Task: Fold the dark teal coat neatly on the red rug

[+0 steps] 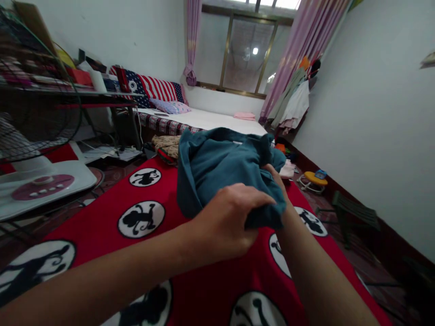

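A teal garment (224, 167) is bunched up and held above a red cloth with white circles and dark monkey figures (210, 276). My left hand (234, 217) pinches the garment's near right edge between thumb and fingers. On the right side of the garment, my right hand (277, 183) is partly covered by the fabric, with its fingers against the cloth; the fingertips are hidden. My left forearm reaches in from the lower left, my right one from the lower right.
Behind the garment lies a patterned brown cloth (168, 147). A fan (37, 176) stands at the left, beside a cluttered desk (102, 93). A bed (204, 118) is at the back. To the right are a yellow stool (314, 179) and a dark green stool (355, 210).
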The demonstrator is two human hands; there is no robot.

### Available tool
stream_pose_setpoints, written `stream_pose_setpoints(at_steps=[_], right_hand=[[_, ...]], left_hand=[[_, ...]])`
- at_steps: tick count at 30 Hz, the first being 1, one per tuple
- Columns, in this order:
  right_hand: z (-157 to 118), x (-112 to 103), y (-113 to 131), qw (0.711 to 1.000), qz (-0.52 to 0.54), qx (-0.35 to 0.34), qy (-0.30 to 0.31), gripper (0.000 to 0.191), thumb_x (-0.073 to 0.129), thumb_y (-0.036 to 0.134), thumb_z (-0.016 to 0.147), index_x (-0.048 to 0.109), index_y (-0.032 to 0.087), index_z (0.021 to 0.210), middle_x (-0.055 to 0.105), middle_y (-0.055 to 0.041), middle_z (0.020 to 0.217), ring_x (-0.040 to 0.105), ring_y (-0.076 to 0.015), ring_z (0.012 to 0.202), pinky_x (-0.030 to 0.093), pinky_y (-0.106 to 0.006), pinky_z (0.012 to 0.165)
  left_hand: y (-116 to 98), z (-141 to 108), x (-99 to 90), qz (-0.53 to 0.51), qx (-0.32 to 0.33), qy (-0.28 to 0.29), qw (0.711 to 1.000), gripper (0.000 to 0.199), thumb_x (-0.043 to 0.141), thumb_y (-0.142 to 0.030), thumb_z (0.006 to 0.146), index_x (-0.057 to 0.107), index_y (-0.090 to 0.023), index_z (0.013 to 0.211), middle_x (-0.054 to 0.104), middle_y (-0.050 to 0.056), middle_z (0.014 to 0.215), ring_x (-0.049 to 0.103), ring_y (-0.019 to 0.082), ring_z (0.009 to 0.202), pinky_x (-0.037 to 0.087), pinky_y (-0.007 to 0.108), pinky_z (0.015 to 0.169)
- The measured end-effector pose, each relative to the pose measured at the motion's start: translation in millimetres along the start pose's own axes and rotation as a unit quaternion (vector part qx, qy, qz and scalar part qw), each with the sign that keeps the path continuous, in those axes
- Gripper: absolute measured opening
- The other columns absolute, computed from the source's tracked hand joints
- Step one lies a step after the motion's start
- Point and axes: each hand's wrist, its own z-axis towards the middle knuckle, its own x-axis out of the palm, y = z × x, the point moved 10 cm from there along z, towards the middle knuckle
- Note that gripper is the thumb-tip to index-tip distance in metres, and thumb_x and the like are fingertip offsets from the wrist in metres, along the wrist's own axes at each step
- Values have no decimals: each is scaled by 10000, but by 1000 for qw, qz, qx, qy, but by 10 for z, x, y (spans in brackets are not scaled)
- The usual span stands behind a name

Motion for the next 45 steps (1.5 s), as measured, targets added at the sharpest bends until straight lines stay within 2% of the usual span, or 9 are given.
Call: stream_pose_setpoints(at_steps=[6, 11, 16, 21, 29, 34, 37, 41, 45], right_hand=[[-396, -1059, -981, 964, -132, 219, -73, 119, 670, 232, 591, 605, 191, 681, 663, -33, 650, 633, -215, 631, 528, -326, 594], [-346, -1525, -804, 956, -232, 94, -156, 381, 698, 305, 595, 602, 193, 947, 683, -92, 956, 656, -248, 865, 537, -386, 802], [-356, -1180, -375, 903, -402, -103, -108, 476, 622, 386, 693, 606, 151, 1107, 645, -151, 1127, 621, -282, 1022, 466, -458, 953], [-166, -858, -509, 886, -458, -34, -66, 629, 604, 445, 756, 516, 115, 1285, 614, -195, 1207, 646, -278, 980, 495, -414, 870], [179, -794, -601, 902, -430, -17, -47, 389, 679, 347, 654, 691, 158, 994, 725, -88, 885, 655, -261, 833, 491, -351, 758], [-62, -1413, -338, 877, -397, -83, -260, 384, 509, 377, 757, 684, 113, 975, 698, -137, 878, 626, -271, 797, 478, -370, 730], [-71, -1521, -399, 845, -475, -41, -245, 380, 571, 285, 675, 671, 127, 1005, 669, -162, 946, 611, -315, 877, 473, -429, 781], [-114, -1124, -20, 820, -486, -178, -242, 459, 519, 198, 700, 600, 143, 1148, 604, -169, 1145, 566, -297, 1052, 437, -447, 918], [48, -95, -181, 914, -384, -133, 18, 296, 555, 385, 791, 665, 162, 952, 688, -97, 926, 636, -224, 846, 482, -353, 817]], left_hand=[[256, -442, 950, -73, 22, 159, 984, 389, 632, -114, 781, 653, -167, 1166, 642, 105, 1217, 627, 207, 1080, 489, 281, 955], [670, -658, 589, 7, -14, 68, 998, 244, 558, -142, 866, 673, -202, 1073, 660, 73, 1146, 609, 188, 1060, 472, 320, 947], [1549, -805, -18, 141, -160, -56, 975, 229, 559, -230, 868, 663, -181, 1065, 644, 97, 1115, 589, 244, 1067, 455, 417, 972], [2217, -939, -119, 109, -296, -88, 945, 519, 621, -395, 812, 571, -111, 1244, 636, 154, 1167, 640, 272, 1000, 513, 427, 902], [2009, -820, 29, 93, -247, -85, 961, 440, 643, -278, 797, 594, -175, 1222, 660, 110, 1176, 607, 270, 1102, 468, 423, 976], [1835, -750, 17, 68, -194, -104, 973, 378, 611, -265, 838, 606, -201, 1210, 651, 86, 1130, 597, 237, 1085, 459, 394, 982], [1885, -762, 93, 57, -216, -90, 971, 417, 621, -285, 829, 596, -188, 1234, 643, 106, 1159, 594, 257, 1108, 458, 405, 991], [1915, -834, 155, 47, -251, -71, 964, 395, 642, -323, 814, 637, -197, 1188, 652, 110, 1184, 575, 286, 1161, 440, 419, 1017], [1825, -893, 149, 6, -266, -56, 962, 383, 638, -350, 822, 644, -213, 1180, 689, 72, 1156, 623, 258, 1100, 464, 374, 983]])
